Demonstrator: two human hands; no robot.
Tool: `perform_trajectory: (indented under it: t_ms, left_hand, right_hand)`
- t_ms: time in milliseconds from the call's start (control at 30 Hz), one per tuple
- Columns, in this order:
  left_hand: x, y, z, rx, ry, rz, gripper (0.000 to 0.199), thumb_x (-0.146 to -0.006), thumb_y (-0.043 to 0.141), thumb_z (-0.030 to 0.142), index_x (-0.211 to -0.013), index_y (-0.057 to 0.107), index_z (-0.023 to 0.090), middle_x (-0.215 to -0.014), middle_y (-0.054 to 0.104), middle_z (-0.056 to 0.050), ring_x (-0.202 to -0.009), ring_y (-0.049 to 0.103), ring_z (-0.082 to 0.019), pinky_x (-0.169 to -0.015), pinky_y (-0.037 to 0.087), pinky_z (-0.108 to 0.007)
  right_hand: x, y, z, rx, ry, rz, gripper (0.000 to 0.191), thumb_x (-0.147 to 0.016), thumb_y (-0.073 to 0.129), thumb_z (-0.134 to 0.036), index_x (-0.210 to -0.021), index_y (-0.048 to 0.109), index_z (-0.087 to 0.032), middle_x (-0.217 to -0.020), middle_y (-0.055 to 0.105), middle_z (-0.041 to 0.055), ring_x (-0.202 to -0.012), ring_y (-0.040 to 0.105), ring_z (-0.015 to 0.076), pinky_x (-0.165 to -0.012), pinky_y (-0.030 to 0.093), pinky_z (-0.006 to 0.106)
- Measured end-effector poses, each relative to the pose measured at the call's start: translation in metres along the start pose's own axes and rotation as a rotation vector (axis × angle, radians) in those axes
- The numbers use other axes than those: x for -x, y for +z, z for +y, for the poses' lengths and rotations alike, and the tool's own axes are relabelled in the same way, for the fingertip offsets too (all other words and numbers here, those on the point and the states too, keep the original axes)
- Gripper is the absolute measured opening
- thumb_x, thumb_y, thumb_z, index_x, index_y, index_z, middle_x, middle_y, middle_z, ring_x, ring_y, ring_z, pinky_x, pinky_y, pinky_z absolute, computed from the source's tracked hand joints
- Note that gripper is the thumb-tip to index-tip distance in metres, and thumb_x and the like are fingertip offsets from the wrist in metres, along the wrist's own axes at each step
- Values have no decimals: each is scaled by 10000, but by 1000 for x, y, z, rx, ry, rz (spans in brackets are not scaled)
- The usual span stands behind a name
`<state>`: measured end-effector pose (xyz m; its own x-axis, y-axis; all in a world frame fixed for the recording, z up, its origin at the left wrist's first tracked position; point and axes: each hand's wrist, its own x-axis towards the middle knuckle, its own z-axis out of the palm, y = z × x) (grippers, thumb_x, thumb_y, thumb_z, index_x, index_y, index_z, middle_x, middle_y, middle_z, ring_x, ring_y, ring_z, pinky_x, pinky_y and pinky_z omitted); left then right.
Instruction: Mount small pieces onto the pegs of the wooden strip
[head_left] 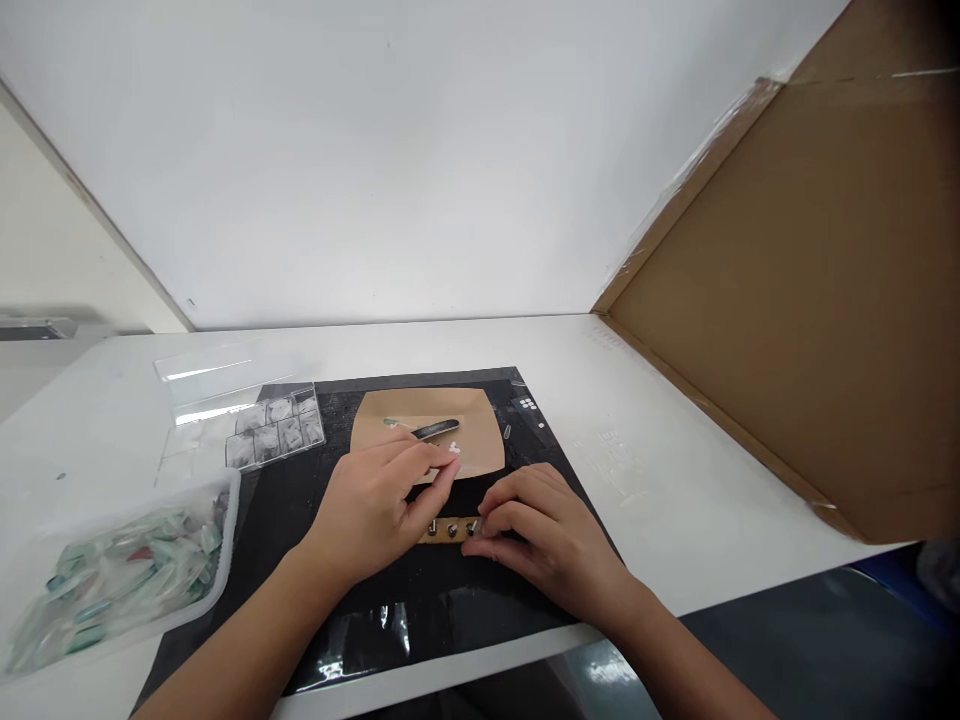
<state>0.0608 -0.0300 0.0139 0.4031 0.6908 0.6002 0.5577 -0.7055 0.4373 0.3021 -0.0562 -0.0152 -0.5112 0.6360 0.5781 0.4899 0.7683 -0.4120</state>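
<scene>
Over the front of a shallow tan tray [484, 425], my left hand [382, 500] pinches thumb and forefinger together. Small white bits [454, 449] show at its fingertips; whether they are held or lie behind, I cannot tell. Just below is a narrow tan strip [442, 531] with small upright metal posts, its left end hidden by that hand. My right hand [544, 535] closes thumb and fingers around the strip's right end, covering it. In the tray lies a dark curved nail file [436, 429], partly behind my left hand.
A black mat [450, 600] covers the table's middle. To the left are a clear compartment case [277, 432] of clear pieces and a plastic tub [229, 535] of wrapped items. White dots [528, 403] sit at the mat's right edge. A cardboard panel [787, 300] stands at right.
</scene>
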Motion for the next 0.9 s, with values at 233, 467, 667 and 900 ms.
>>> perform_trajectory:
  t_ms: [233, 467, 667, 900]
  left_hand:
    - [3, 0, -2, -20, 83, -124, 136, -1052, 564, 203, -1092, 693, 187, -885, 780, -44, -790, 708, -181, -706, 540, -302]
    - [1, -1, -2, -43, 147, -189, 121, -1046, 574, 216, -1054, 689, 180, -836, 751, -33, -771, 651, -192, -676, 503, -314]
    - [1, 0, 0, -14, 176, -277, 172, -1055, 553, 231, -966, 693, 186, -794, 726, -30, -735, 610, -184, -685, 494, -325]
    - [1, 0, -1, -40, 175, -259, 170, -1058, 546, 233, -982, 693, 192, -819, 731, -38, -763, 622, -189, -702, 497, -333]
  right_hand:
    - [-1, 5, 4, -15, -21, 12, 199, -929, 823, -325, -927, 665, -205, -973, 732, 17, -892, 665, 164, -840, 457, 348]
    - [-3, 5, 3, 6, -38, 1, 189, -935, 817, -313, -932, 665, -201, -965, 722, 22, -877, 647, 166, -832, 449, 345]
    - [-3, 7, 3, 47, -40, 3, 153, -960, 788, -320, -938, 688, -207, -946, 727, 19, -860, 644, 166, -810, 453, 348]
    - [-2, 8, -1, 66, -79, 50, 84, -969, 769, -220, -1039, 722, -220, -927, 749, 19, -825, 661, 161, -783, 471, 348]
